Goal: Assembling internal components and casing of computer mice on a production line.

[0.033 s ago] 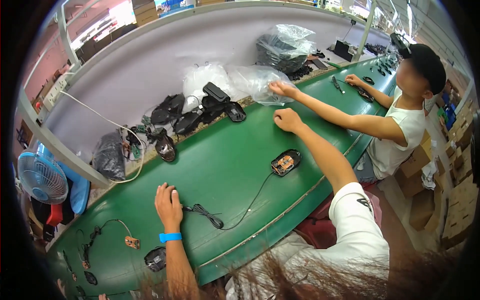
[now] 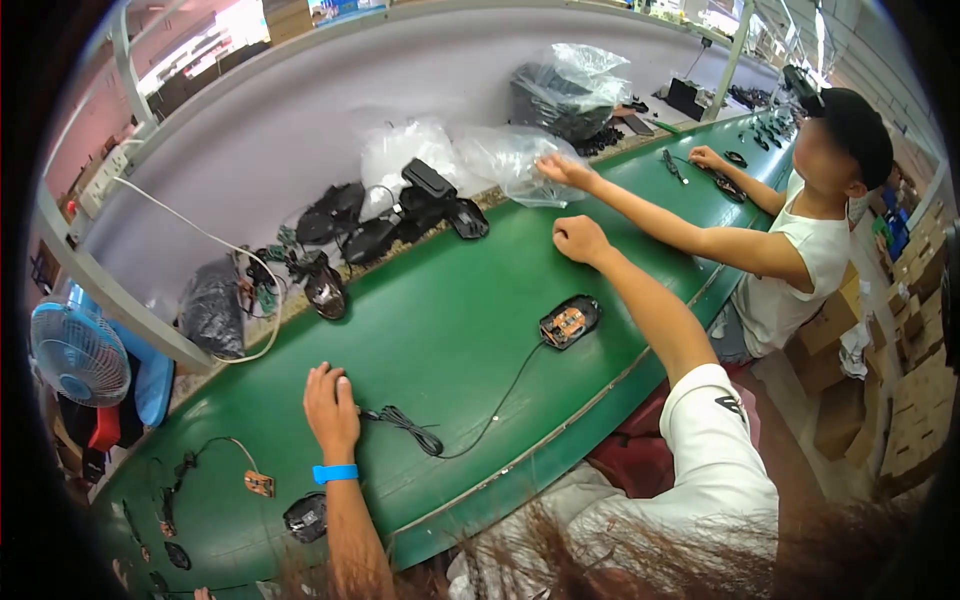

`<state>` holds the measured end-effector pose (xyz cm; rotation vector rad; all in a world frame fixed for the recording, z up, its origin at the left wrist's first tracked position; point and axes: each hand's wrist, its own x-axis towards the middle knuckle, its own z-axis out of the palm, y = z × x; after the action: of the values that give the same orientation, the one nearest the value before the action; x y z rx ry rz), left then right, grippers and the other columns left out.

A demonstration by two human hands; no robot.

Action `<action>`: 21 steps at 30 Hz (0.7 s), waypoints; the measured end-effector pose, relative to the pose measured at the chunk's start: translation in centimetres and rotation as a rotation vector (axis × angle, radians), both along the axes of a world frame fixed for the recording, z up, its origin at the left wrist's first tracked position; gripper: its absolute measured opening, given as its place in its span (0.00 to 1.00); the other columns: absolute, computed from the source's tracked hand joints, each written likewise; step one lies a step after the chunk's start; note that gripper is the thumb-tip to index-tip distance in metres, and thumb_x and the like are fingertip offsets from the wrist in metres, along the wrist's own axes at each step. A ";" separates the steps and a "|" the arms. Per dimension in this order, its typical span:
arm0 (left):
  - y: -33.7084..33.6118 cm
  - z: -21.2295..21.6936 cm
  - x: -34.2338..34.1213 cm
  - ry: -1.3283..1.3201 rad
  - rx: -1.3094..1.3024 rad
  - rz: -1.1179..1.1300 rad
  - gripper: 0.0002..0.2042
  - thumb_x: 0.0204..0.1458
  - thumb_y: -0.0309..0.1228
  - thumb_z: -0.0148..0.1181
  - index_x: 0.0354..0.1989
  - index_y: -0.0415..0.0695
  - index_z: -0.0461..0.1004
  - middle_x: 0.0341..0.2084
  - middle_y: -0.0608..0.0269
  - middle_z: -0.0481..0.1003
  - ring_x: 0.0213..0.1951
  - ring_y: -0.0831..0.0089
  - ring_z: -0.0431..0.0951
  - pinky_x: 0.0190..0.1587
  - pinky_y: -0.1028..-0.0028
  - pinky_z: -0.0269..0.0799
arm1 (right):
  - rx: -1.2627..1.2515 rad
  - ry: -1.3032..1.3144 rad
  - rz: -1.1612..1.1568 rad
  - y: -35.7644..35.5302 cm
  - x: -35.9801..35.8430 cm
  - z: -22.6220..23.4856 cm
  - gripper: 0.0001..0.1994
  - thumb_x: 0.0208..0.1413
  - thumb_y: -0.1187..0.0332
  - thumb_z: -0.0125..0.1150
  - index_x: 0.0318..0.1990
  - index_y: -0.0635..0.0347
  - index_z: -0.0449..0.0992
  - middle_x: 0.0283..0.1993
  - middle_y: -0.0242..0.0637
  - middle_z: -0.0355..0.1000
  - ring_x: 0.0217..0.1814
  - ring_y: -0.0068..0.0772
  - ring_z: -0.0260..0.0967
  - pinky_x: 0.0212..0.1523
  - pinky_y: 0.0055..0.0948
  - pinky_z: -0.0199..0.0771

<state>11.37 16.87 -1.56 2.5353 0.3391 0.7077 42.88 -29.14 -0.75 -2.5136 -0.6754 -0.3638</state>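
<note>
Opened mouse (image 2: 570, 322): on tabletop (image 2: 450, 330), near right hand (image 2: 582, 240), which is curled, contents untellable. Cable (image 2: 412, 432): beside left hand (image 2: 332, 412), loose-fingered, released. Risk: snagged cable could drag mouse, straining its board (image 2: 567, 323).

I see a deep green worktop (image 2: 450, 330). Lying on the worktop, the open mouse (image 2: 587, 312) is black around an orange circuit board (image 2: 568, 323), and its cable (image 2: 405, 424) is black too. Above the worktop, a wristband (image 2: 335, 473) shows bright blue. By the worktop's near edge, a white sleeve (image 2: 690, 425) carries a small black mark. Behind the worktop, the wall (image 2: 330, 120) is pale lilac-grey; beyond the worktop's left end, the fan (image 2: 80, 350) is blue with a grey cage.
</note>
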 end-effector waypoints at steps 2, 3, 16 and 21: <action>0.8 0.0 0.0 0.019 -0.006 -0.004 0.12 0.64 0.32 0.52 0.46 0.39 0.80 0.58 0.48 0.75 0.65 0.47 0.69 0.69 0.55 0.60 | -0.062 -0.011 -0.097 -1.3 -0.8 -1.3 0.08 0.55 0.67 0.54 0.36 0.57 0.80 0.33 0.53 0.78 0.38 0.60 0.77 0.43 0.52 0.77; 0.8 0.1 0.0 0.017 0.002 -0.008 0.12 0.64 0.31 0.52 0.47 0.39 0.80 0.58 0.48 0.75 0.66 0.47 0.68 0.69 0.55 0.59 | -0.048 -0.044 -0.224 -1.5 -0.4 -1.2 0.07 0.55 0.67 0.54 0.34 0.56 0.79 0.32 0.53 0.78 0.37 0.61 0.76 0.42 0.53 0.77; 0.0 0.2 -0.3 0.117 0.064 -0.055 0.16 0.65 0.36 0.50 0.55 0.41 0.76 0.66 0.49 0.68 0.71 0.48 0.62 0.72 0.50 0.51 | 0.024 -0.338 -0.269 -0.9 1.0 -1.0 0.14 0.54 0.64 0.58 0.47 0.55 0.76 0.53 0.47 0.75 0.55 0.54 0.72 0.55 0.47 0.74; -0.8 0.2 -0.1 0.132 0.090 -0.055 0.17 0.65 0.36 0.50 0.56 0.40 0.75 0.67 0.49 0.67 0.71 0.48 0.61 0.72 0.49 0.51 | -0.109 -0.298 -0.223 -1.6 2.8 -1.8 0.25 0.54 0.62 0.60 0.61 0.54 0.72 0.67 0.45 0.67 0.68 0.52 0.63 0.67 0.47 0.65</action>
<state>11.26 16.11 -1.33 2.6732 0.2869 0.5477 45.67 -30.73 -2.56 -2.6733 -0.5359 -0.8140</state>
